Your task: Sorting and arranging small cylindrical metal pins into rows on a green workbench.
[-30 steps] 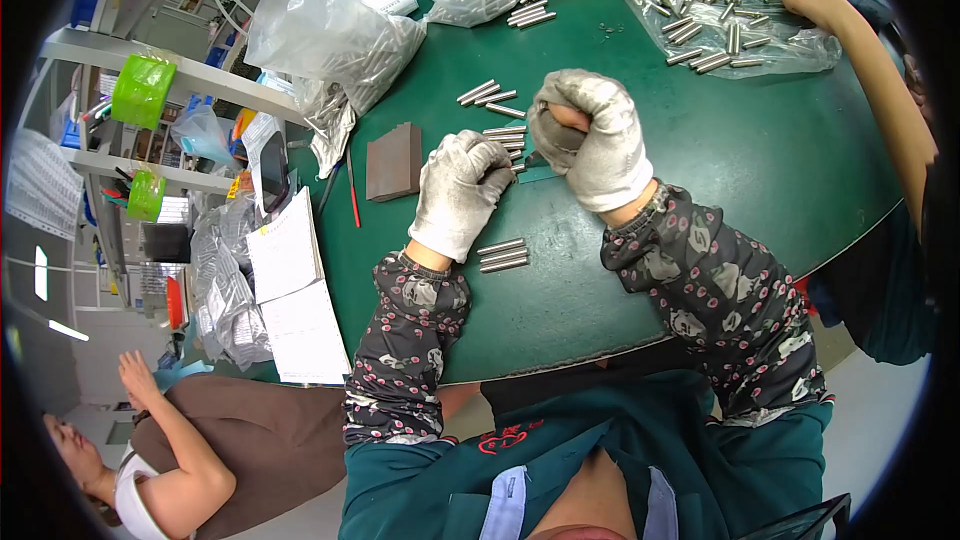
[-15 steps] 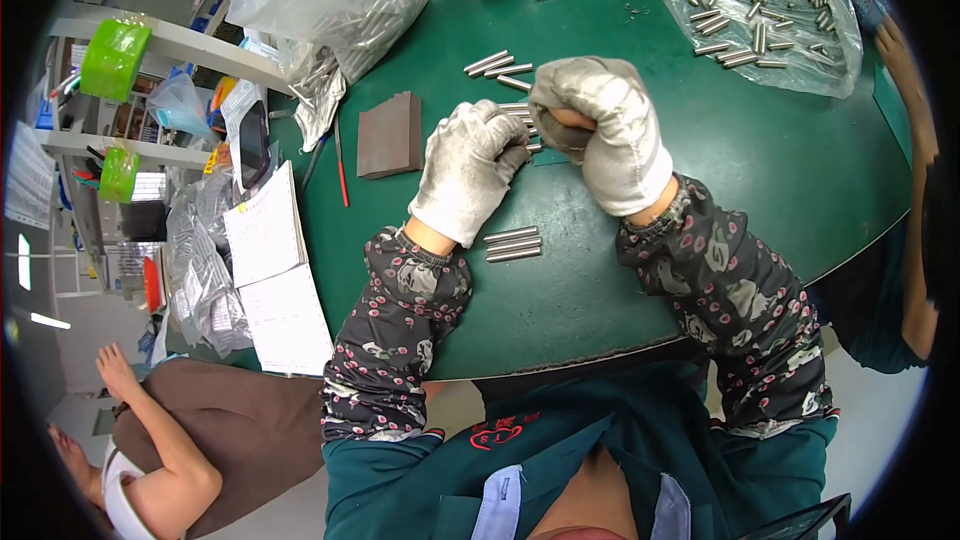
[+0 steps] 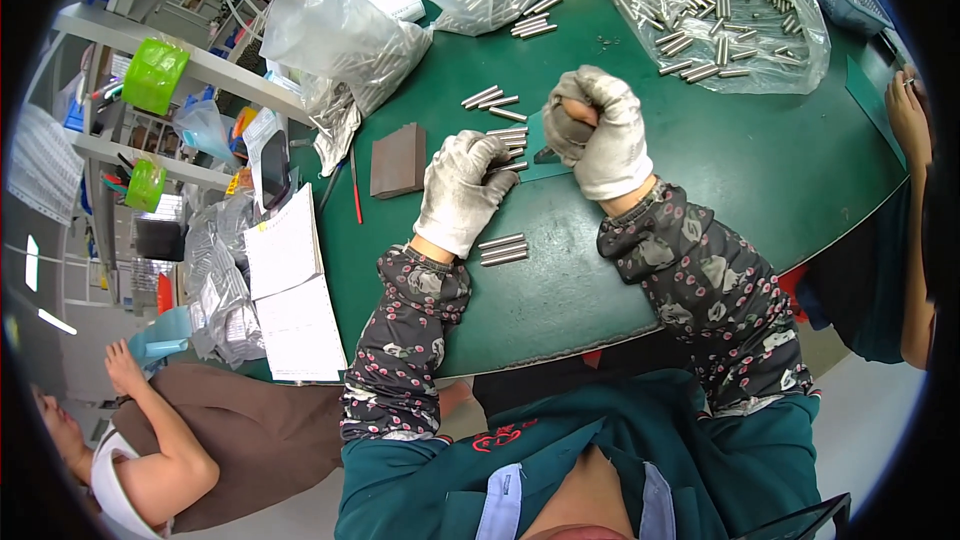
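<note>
My left hand (image 3: 460,192), in a pale work glove with darkened fingertips, has its fingers closed at a short metal pin (image 3: 508,167). The pin sticks out to the right of the fingertips. Just above it several like pins (image 3: 511,138) lie in a row on the green table. My right hand (image 3: 602,132), gloved too, is curled tight to the right of them, with a bare finger showing through the glove. A small dark tip (image 3: 545,154) pokes out below its fingers; what it belongs to is hidden. A small group of pins (image 3: 503,250) lies below my left hand.
A stack of brown square sheets (image 3: 398,160) lies left of my hands, beside a red pen (image 3: 357,190). Bags of pins (image 3: 345,45) stand at the back left. An open plastic bag (image 3: 790,70) spreads pins at the far right. An open notebook (image 3: 290,280) lies left; people sit on both sides.
The whole view has shifted slightly. My hands have drawn a little further apart, and the pin at my left fingertips now shows more plainly.
</note>
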`<state>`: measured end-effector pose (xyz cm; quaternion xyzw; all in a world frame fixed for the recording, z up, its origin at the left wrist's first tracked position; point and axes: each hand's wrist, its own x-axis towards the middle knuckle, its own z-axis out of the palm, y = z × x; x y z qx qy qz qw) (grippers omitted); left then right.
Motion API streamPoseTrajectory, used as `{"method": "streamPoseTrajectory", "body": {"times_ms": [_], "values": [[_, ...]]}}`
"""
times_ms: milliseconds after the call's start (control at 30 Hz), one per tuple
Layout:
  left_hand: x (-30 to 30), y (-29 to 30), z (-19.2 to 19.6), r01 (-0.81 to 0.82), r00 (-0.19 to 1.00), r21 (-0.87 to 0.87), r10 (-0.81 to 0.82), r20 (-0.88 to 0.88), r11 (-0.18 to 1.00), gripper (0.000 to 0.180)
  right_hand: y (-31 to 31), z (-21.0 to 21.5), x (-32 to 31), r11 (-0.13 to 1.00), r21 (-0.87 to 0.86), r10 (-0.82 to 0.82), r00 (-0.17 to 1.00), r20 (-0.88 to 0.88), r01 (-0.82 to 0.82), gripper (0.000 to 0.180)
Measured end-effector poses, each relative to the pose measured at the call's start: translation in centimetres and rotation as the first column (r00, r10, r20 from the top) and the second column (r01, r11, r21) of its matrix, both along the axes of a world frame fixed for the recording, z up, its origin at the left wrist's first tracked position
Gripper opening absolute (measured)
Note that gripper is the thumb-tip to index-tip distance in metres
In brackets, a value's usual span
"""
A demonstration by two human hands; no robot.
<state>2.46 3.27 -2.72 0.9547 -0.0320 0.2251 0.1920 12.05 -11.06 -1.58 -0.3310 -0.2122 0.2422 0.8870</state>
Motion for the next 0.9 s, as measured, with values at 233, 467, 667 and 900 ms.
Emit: {"method": "streamPoseTrajectory", "body": {"times_ms": [233, 467, 667, 900], "values": [[0.40, 0.18, -0.23, -0.015, 1.000, 0.077, 0.014, 0.018, 0.997, 0.026, 0.18, 0.29, -0.38, 0.996, -0.087, -0.033, 0.999, -0.001, 0.033, 0.035], [0.45, 0.47, -0.41, -0.031, 0.999, 0.010, 0.031, -0.022, 0.999, 0.020, 0.32, 0.22, -0.32, 0.997, -0.059, -0.055, 0.998, 0.028, 0.056, 0.036], [0.59, 0.34, -0.19, -0.026, 0.999, 0.024, 0.026, -0.027, 0.999, 0.019, 0.43, 0.07, -0.37, 0.995, -0.057, -0.077, 0.996, 0.048, 0.079, 0.036], [0.57, 0.39, -0.17, -0.025, 0.999, 0.005, 0.025, -0.022, 1.000, 0.017, 0.40, 0.40, -0.55, 0.996, -0.050, -0.077, 0.996, 0.041, 0.079, 0.036]]}}
